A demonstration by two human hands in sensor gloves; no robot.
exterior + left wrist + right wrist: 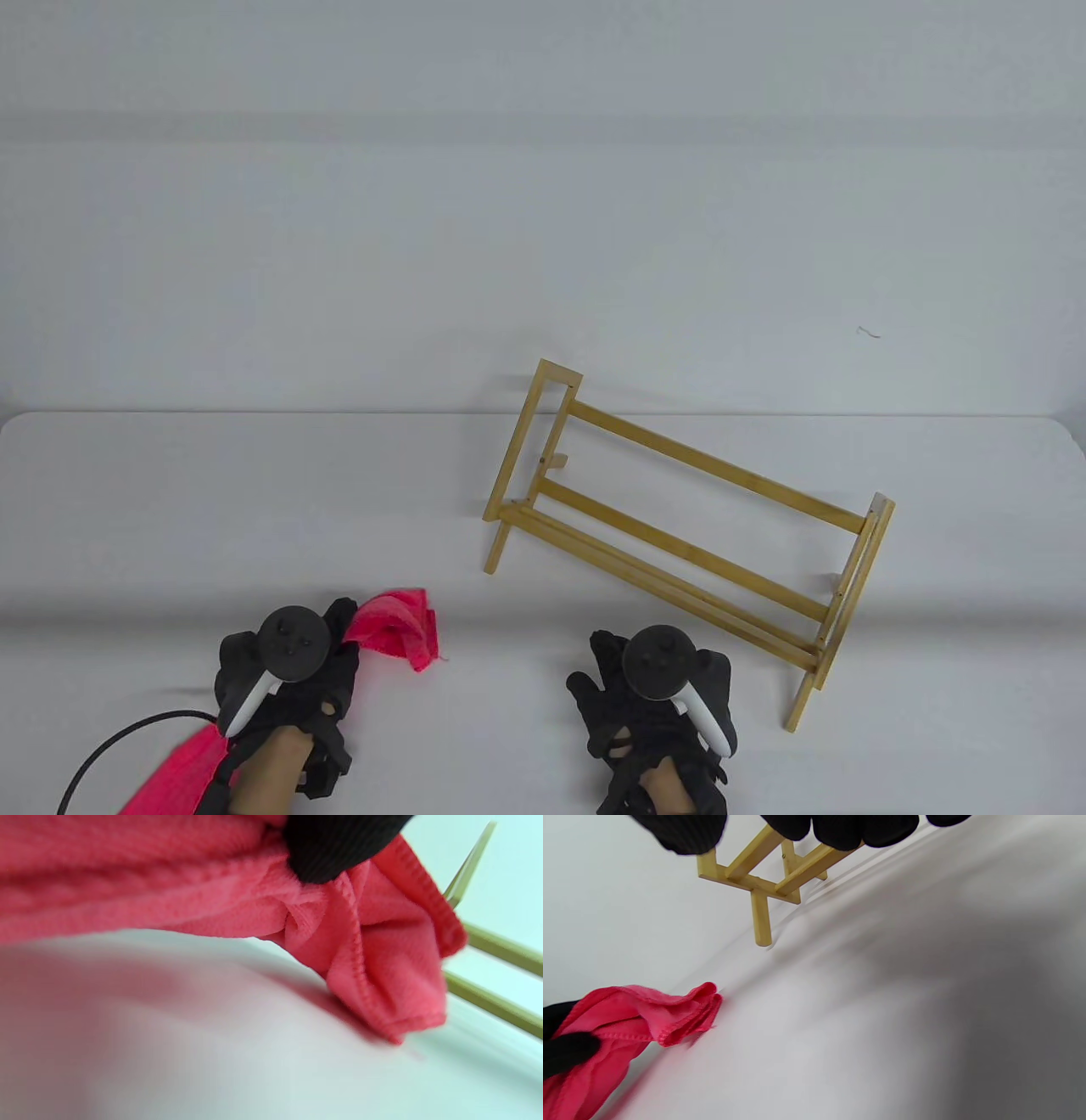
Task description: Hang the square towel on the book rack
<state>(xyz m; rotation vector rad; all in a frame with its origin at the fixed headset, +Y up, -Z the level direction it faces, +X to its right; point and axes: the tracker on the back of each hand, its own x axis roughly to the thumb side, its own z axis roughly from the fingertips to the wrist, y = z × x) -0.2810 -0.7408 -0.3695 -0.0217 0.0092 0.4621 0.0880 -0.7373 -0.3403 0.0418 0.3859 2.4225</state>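
Observation:
A red square towel (397, 628) is bunched in my left hand (293, 671) at the table's front left; one end sticks out past my fingers and another part trails back under my wrist (174, 772). In the left wrist view a gloved fingertip (326, 853) presses into the towel (373, 955). The wooden book rack (679, 526) stands right of centre, its rails running diagonally. My right hand (653, 688) is empty, fingers spread, just in front of the rack's lower rail. The right wrist view shows the towel (628, 1022) and a rack leg (761, 916).
The white table (212, 509) ends at a far edge against a pale wall. A black cable (110, 747) loops from my left wrist at the bottom left.

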